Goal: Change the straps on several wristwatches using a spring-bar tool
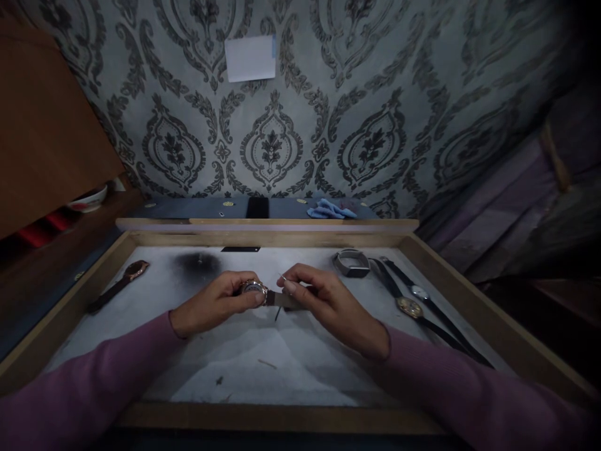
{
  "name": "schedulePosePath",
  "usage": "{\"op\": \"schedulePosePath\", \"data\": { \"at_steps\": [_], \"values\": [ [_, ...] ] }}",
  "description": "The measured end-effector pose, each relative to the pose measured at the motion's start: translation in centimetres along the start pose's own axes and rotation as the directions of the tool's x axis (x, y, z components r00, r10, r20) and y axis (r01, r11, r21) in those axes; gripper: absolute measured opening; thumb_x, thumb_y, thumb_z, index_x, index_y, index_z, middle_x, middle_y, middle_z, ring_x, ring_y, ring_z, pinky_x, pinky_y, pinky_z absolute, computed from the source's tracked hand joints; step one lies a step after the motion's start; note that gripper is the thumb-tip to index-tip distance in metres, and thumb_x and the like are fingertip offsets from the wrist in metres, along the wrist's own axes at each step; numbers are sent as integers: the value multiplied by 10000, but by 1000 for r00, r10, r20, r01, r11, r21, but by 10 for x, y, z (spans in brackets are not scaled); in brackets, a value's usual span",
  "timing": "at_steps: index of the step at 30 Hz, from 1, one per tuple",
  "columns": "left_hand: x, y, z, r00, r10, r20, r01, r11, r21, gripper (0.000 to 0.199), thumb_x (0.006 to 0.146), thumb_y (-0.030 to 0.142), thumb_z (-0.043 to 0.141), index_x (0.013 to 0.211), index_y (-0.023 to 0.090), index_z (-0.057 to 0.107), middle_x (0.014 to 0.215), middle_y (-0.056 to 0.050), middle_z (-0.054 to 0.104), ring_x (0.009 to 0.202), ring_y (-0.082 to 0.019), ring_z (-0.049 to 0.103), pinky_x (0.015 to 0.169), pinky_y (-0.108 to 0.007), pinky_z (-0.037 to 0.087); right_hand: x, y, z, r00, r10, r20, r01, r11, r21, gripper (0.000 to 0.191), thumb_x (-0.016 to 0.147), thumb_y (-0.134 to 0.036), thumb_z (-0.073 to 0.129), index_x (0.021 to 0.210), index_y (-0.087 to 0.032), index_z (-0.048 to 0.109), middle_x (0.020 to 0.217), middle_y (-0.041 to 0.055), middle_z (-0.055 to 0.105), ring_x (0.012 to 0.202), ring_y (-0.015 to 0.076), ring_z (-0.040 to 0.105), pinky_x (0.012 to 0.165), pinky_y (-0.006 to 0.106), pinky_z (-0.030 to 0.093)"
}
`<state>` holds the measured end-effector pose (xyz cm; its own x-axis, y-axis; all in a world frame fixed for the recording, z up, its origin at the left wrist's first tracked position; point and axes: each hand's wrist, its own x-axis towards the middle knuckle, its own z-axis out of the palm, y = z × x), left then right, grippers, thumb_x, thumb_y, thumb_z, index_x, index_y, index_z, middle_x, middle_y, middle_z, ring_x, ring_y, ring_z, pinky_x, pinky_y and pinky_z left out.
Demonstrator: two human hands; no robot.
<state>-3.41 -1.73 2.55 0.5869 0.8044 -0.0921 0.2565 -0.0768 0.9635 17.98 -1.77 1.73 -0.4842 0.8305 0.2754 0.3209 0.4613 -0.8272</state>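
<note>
My left hand (pixel 213 307) is closed round the case of a wristwatch (pixel 254 287), its thumb on the near side of the dial. From the case a brown-grey strap (pixel 284 302) runs right and passes under the fingers of my right hand (pixel 338 308). That hand is pinched on a thin, pale, pin-like piece (pixel 282 277), too small to name surely. Whether it also grips the strap, I cannot tell. Just below the strap, a short dark thin piece (pixel 277 313) shows against the white sheet.
A wooden-rimmed tray (pixel 263 238) lined with a white sheet (pixel 300 376) surrounds my hands. At left lies a brown-strapped watch (pixel 135 269). On the right are a grey band (pixel 353 263) and two dark-strapped watches (pixel 409 307). A blue cloth (pixel 329 210) rests behind the rim.
</note>
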Motion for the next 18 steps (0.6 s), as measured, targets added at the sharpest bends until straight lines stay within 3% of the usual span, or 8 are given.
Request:
{"op": "schedulePosePath", "data": {
  "at_steps": [6,18],
  "values": [
    [0,-2,-1,999,26,44,-26,1000,10,251,864,384,535,746,163,537,632,50,341,575,-100,282,538,-241,245,2,0,-6,999,11,51,-10,1000,-17,339,941,-410,445,709,-172,514,621,-26,432,580,110,395,550,241,324],
    [-1,-1,1,999,18,29,-18,1000,13,271,860,417,532,766,164,548,632,44,363,579,-105,288,541,-243,250,-1,-4,-8,987,-58,153,83,984,-160,317,972,-344,401,745,-172,540,594,-37,412,536,97,387,515,223,299]
  ]
}}
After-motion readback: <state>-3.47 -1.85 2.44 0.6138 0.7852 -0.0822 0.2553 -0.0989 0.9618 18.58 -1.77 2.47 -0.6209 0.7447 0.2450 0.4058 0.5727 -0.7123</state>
